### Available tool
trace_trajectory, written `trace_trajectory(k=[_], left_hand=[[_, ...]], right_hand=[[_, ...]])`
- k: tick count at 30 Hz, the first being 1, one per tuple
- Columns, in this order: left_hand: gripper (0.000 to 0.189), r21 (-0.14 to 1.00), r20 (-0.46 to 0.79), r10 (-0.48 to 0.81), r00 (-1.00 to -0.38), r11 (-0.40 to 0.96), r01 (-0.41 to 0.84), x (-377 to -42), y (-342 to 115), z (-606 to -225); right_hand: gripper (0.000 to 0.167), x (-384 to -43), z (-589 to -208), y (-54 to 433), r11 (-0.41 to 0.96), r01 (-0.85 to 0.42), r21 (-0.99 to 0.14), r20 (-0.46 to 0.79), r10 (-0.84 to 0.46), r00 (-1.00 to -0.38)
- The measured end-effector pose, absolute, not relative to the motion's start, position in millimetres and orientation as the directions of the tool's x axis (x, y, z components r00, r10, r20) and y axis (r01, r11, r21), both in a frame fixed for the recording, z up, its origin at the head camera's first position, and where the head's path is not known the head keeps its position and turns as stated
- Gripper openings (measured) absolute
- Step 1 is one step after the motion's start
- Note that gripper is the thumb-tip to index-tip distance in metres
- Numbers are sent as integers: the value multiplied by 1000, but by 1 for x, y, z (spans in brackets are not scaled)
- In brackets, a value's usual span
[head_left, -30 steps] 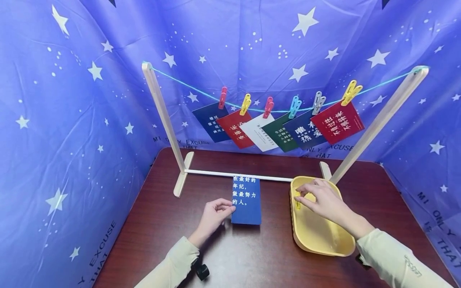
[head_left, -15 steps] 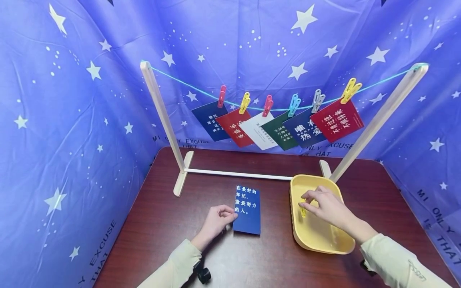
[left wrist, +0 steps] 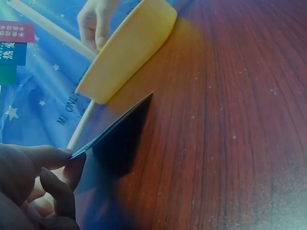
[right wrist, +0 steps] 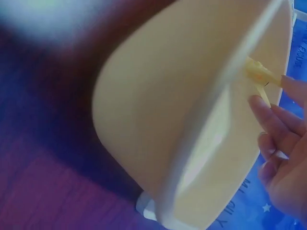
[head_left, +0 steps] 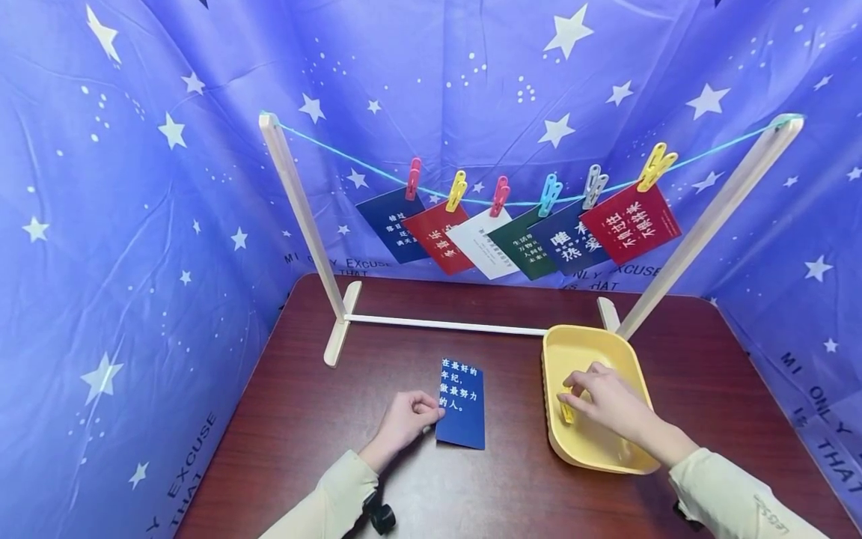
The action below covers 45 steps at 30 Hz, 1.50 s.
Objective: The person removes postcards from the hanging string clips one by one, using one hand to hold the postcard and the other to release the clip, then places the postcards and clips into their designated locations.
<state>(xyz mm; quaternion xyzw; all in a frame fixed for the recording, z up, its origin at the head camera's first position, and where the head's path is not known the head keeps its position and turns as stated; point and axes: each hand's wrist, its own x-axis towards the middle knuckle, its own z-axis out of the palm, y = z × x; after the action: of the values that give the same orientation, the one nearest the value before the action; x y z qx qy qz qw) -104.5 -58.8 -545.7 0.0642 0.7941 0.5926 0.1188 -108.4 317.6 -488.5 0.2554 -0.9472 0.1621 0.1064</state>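
My left hand (head_left: 406, 423) pinches a blue card (head_left: 461, 428) with white lettering by its left edge, between thumb and fingertips. In the left wrist view the card (left wrist: 125, 127) is seen nearly edge-on, tilted over the table. My right hand (head_left: 609, 400) reaches into a yellow plastic basket (head_left: 616, 453) and holds a yellow clothespin (head_left: 568, 412). The right wrist view shows the clothespin (right wrist: 259, 73) by its handles between thumb and fingers, its nose pointing away from the hand, inside the basket wall.
Behind the hands stands a wooden frame, its left post (head_left: 299, 217) and right post (head_left: 714, 224) joined by a teal string (head_left: 723, 150). Several cards, such as a red card (head_left: 631, 224), hang from it on coloured clothespins. A white rod (head_left: 444, 325) runs low between the posts. Starry blue cloth (head_left: 168, 224) surrounds the table (head_left: 296, 449).
The blue card and my left hand have come toward the front edge. My right hand has also shifted toward the front inside the basket, with the yellow clothespin in its fingers.
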Motion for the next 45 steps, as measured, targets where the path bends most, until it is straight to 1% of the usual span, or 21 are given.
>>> trace_trajectory(k=[5, 10, 13, 18, 23, 27, 34, 39, 45], left_hand=[[12, 931, -71, 253, -965, 363, 27, -102, -61, -546], [11, 891, -80, 263, -962, 451, 49, -101, -63, -545], [12, 865, -111, 258, -960, 500, 35, -99, -63, -541], [14, 829, -149, 246, -958, 559, 14, -97, -62, -539], [19, 795, -123, 252, -960, 603, 56, -98, -63, -541], [20, 775, -97, 261, -960, 626, 92, -99, -63, -542], [20, 759, -95, 272, -957, 643, 107, -100, -62, -542], [21, 745, -91, 272, -958, 657, 115, -100, -62, -541], [23, 744, -100, 291, -952, 657, 123, -100, -63, -541]], right_hand=[[18, -102, -494, 314, 854, -456, -250, 198, -416, -888], [19, -98, -496, 308, 881, -386, -273, 130, -364, -922], [21, -98, -495, 304, 889, -363, -281, 107, -347, -932], [24, -99, -492, 302, 900, -325, -288, 32, -331, -943], [23, -99, -494, 299, 907, -313, -281, 7, -325, -946], [24, -99, -494, 296, 917, -291, -271, -15, -306, -952], [22, -98, -491, 290, 944, -202, -259, -81, -229, -970], [23, -98, -491, 287, 954, -209, -216, -73, -229, -971], [30, -98, -492, 283, 957, -214, -194, -86, -233, -969]])
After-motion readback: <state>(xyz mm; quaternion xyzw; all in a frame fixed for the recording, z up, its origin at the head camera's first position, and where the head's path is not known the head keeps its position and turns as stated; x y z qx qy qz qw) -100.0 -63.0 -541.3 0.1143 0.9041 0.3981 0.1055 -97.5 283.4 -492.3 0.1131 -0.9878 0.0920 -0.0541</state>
